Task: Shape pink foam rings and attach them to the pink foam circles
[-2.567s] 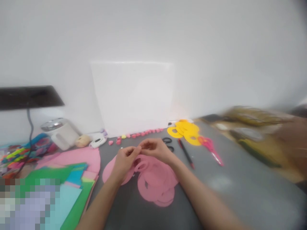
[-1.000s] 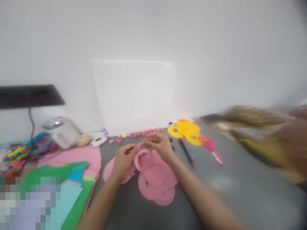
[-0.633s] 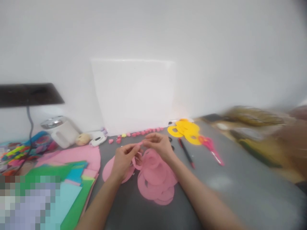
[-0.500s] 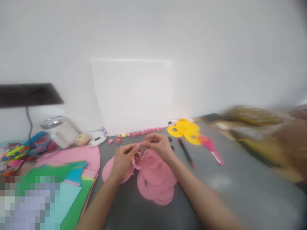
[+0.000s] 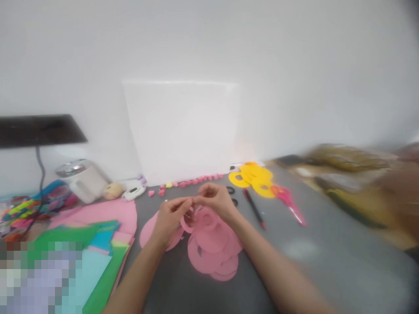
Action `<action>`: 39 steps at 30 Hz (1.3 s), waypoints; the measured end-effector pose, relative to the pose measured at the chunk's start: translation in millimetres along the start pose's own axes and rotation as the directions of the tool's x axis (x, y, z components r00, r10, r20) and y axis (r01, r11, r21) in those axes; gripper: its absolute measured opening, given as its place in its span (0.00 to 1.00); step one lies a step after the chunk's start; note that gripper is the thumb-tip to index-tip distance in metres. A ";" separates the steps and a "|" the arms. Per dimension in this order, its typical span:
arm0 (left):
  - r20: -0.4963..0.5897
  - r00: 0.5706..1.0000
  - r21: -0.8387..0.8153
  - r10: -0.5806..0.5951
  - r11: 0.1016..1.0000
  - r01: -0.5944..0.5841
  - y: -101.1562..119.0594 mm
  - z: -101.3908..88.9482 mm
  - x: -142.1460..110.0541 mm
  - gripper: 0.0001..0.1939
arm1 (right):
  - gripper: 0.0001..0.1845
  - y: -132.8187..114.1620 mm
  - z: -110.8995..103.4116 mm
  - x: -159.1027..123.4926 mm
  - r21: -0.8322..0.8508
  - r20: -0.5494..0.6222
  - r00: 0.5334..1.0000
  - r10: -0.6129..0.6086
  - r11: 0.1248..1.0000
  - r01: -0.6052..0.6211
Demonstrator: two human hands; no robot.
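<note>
Between my two hands is a curled pink paper strip (image 5: 186,224), its loop hanging below my fingers. My left hand (image 5: 170,218) is closed in a pinch on it. Fingertips of my right hand (image 5: 214,200) meet the left ones and pinch the same strip; its end is mostly hidden by the fingers. Just below lie several overlapping pink paper rings and discs (image 5: 209,253) on the grey table (image 5: 183,288). Another pink paper disc (image 5: 149,233) lies partly under my left hand. Black scissor handles (image 5: 233,200) show behind my right wrist.
Yellow paper rings (image 5: 258,176), pink scissors (image 5: 288,203) and a black-and-red pen (image 5: 254,209) lie to the right. Small pink pieces (image 5: 196,180) line the base of a white board (image 5: 183,131). Coloured sheets (image 5: 70,233) and a white appliance (image 5: 85,185) are left.
My fingertips have come closer together on the pink strip. The loop, which hung wider a second ago, is drawn in under my left hand. Things on the table stay put.
</note>
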State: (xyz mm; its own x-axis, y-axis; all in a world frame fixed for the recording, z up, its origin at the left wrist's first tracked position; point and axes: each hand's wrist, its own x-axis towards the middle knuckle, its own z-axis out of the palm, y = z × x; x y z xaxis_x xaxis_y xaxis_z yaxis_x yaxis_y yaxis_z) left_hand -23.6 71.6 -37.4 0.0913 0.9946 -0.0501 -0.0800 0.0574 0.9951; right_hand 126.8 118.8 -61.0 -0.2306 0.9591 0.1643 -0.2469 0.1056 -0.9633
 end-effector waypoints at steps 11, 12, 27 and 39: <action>0.046 0.999 0.001 0.009 1.000 -0.009 2.0 -0.3 -0.3 0.15 | 0.21 -8.2 1.9 -3.1 -0.037 0.003 1.000 -0.025 0.999 0.025; 0.036 0.999 -0.003 0.006 1.000 -0.006 1.8 -0.1 -0.2 0.15 | 0.21 -8.5 2.4 -3.7 -0.044 -0.008 1.000 -0.027 0.999 0.027; 0.110 0.994 0.045 0.016 0.999 -0.021 3.6 -5.1 -1.2 0.17 | 0.22 -9.1 0.0 -3.6 -0.052 0.088 0.996 -0.002 0.999 0.006; 0.179 0.984 0.087 0.005 0.996 -0.021 4.3 -5.3 -2.3 0.19 | 0.24 -9.1 -1.1 -3.9 -0.039 0.225 0.974 -0.016 0.999 0.026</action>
State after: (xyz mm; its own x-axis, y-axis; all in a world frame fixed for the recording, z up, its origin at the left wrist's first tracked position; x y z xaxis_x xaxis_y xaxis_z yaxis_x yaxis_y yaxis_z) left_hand -29.4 69.9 -33.4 0.2674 0.9631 -0.0292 0.0049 0.0290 0.9996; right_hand 131.0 114.4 -53.1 -0.4329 0.8733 0.2234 -0.2157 0.1403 -0.9663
